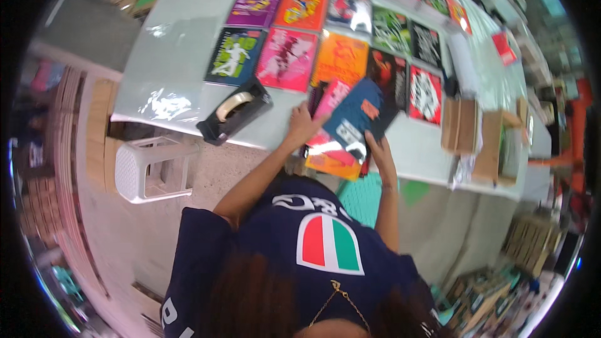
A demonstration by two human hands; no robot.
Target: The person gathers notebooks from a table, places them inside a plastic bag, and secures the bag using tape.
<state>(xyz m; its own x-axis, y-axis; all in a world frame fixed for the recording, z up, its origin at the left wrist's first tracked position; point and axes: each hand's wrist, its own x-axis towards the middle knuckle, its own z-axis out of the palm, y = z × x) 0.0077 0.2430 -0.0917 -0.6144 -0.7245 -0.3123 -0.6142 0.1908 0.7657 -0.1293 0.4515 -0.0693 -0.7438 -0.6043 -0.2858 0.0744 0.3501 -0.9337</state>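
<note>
A loose, fanned bundle of notebooks lies at the near edge of the table and partly overhangs it. On top is a dark blue notebook [354, 111] with an orange patch, tilted to the right. My right hand [380, 153] grips its lower right side, with the thumb on the cover. Under it show a pink notebook [330, 101] and an orange notebook [335, 166], the latter sticking out toward me. My left hand [303, 126] is closed at the bundle's left edge beside the pink notebook; its fingertips are partly blurred.
Rows of colourful notebooks [288, 56] cover the white table [169, 50]. A black tape dispenser [236, 112] stands left of my hands. To the right are an open cardboard box [460, 126] and a white roll [463, 62]. A white plastic stool [153, 169] stands below the left edge.
</note>
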